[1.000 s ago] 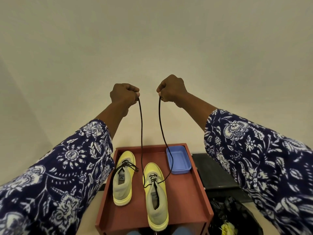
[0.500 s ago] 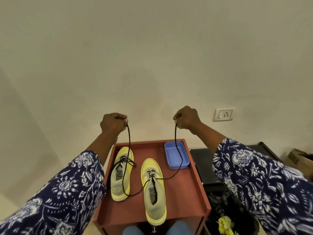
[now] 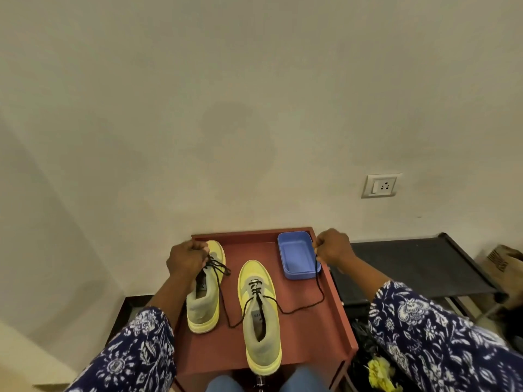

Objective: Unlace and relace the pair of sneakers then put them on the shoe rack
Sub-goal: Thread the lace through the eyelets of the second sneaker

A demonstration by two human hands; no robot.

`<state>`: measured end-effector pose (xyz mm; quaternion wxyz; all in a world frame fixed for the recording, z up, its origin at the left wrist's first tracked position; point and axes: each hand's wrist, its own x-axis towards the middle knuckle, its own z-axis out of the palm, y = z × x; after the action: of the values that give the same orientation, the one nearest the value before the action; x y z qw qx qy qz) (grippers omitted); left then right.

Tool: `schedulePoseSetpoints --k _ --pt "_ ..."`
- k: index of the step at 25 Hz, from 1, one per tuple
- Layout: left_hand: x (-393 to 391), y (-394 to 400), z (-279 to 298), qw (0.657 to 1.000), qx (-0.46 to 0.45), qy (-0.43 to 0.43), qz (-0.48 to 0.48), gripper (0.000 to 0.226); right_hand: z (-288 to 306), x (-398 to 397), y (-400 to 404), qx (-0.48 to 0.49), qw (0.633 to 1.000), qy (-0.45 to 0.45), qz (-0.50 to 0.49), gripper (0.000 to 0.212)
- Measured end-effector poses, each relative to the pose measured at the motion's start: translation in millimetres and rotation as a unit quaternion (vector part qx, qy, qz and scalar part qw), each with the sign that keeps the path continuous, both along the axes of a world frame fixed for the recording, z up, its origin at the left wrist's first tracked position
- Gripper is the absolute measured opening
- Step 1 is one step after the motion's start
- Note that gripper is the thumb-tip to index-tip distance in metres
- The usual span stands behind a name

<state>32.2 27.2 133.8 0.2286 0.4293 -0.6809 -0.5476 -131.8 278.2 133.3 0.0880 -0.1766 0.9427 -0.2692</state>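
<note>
Two yellow sneakers stand on a red-brown table [image 3: 311,329], toes toward the wall. The right sneaker [image 3: 261,321] has a black lace [image 3: 300,308] threaded through its lower eyelets, with both ends running out sideways. My left hand [image 3: 186,258] grips one lace end above the left sneaker [image 3: 205,301], which is laced and tied. My right hand [image 3: 332,246] pinches the other end beside the blue tray; that strand droops onto the table.
A blue plastic tray [image 3: 297,256] sits at the table's far right corner. A black shoe rack [image 3: 410,267] stands to the right, with a cardboard box [image 3: 506,261] beyond it. A wall socket [image 3: 380,185] is above. Dark bags and something yellow [image 3: 379,372] lie below right.
Both hands have come down from high above the table to just over it and spread apart. The lace went from taut and vertical to slack, lying across the table.
</note>
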Motion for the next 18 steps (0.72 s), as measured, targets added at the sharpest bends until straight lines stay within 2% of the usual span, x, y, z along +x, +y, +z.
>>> schedulePoseSetpoints --k 3,11,15,18 --pt "6.2 0.5 -28.6 0.998 -0.014 -0.060 0.002 0.010 -25.2 3.2 2.5 0.014 1.000 -0.024 0.000 0.023" --pt "21.6 5.3 -84.5 0.993 -0.003 -0.116 -0.011 0.019 -86.8 11.9 3.7 0.042 0.996 -0.065 -0.041 0.020" --pt "32.6 10.2 -115.1 0.982 -0.014 -0.185 -0.033 0.008 -110.4 18.5 0.6 0.034 0.994 -0.073 -0.076 0.021" --pt "39.1 13.2 -139.0 0.975 -0.008 -0.218 -0.048 0.009 -124.9 27.4 -3.4 0.035 0.989 -0.095 -0.110 0.022"
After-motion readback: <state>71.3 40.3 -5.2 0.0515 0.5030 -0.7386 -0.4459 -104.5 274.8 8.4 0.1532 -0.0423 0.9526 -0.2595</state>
